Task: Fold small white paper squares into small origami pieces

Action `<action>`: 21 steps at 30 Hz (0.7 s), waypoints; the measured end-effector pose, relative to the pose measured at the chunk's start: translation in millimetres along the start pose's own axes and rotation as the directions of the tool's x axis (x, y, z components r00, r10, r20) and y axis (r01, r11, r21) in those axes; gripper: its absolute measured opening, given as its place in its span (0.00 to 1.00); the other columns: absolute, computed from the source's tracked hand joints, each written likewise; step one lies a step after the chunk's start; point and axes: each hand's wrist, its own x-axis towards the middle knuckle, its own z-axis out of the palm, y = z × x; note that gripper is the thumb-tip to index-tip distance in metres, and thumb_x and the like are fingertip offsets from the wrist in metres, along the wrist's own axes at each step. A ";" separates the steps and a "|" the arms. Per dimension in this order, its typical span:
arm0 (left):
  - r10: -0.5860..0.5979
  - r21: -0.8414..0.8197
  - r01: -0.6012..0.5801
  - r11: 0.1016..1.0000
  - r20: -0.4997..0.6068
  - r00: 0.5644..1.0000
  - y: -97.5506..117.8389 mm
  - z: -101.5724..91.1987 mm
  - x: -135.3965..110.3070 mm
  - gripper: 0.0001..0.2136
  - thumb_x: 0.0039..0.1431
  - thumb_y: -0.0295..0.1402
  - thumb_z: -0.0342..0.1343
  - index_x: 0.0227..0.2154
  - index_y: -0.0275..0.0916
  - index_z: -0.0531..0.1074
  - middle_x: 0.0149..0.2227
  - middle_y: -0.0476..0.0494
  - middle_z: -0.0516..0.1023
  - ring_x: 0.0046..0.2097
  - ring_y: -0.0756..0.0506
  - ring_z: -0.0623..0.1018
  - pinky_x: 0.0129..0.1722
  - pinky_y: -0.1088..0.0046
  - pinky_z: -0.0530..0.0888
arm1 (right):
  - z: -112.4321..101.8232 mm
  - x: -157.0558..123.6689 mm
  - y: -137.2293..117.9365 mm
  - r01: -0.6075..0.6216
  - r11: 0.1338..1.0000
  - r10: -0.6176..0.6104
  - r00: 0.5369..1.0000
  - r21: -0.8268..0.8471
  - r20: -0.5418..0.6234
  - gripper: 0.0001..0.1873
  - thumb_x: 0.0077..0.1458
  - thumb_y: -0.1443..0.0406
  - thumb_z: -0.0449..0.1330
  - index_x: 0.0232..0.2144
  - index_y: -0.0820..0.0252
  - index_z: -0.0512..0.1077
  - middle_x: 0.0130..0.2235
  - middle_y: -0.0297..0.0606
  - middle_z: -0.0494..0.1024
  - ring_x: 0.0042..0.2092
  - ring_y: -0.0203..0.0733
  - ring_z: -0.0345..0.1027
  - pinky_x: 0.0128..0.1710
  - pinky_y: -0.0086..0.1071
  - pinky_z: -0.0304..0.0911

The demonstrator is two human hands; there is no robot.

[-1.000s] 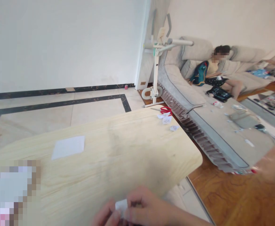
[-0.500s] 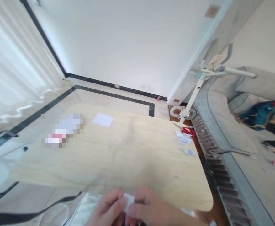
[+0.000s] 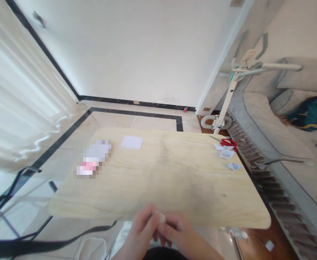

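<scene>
My left hand (image 3: 140, 233) and my right hand (image 3: 179, 233) meet at the near edge of a light wooden table (image 3: 161, 180). Both pinch a small white piece of paper (image 3: 161, 217) between their fingertips, just in front of the table's edge. A white paper square (image 3: 131, 142) lies flat at the far left of the table. Red-handled scissors (image 3: 227, 142) and several small folded paper bits (image 3: 230, 159) lie at the far right corner.
A blurred-out object (image 3: 93, 162) rests on the table's left part. A grey sofa (image 3: 283, 137) with a teal bag (image 3: 310, 115) runs along the right. A white stand (image 3: 228, 97) rises beyond the table. Curtains (image 3: 14, 108) hang at left; black cables (image 3: 39, 242) trail below.
The view has swung left from the sofa and the seated person to the table and curtains. My hands stay together on the paper piece, now held a little more upright.
</scene>
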 end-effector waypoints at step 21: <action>0.286 -0.207 -0.312 0.927 -0.148 0.947 -5.5 13.0 -8.8 0.12 0.56 0.29 0.52 0.18 0.38 0.61 0.29 0.49 0.76 0.21 0.53 0.68 0.22 0.74 0.65 | -33.7 -123.1 65.4 -0.332 0.941 0.322 0.938 -0.066 -0.127 0.10 0.56 0.63 0.56 0.31 0.65 0.72 0.25 0.32 0.73 0.23 0.29 0.63 0.23 0.23 0.57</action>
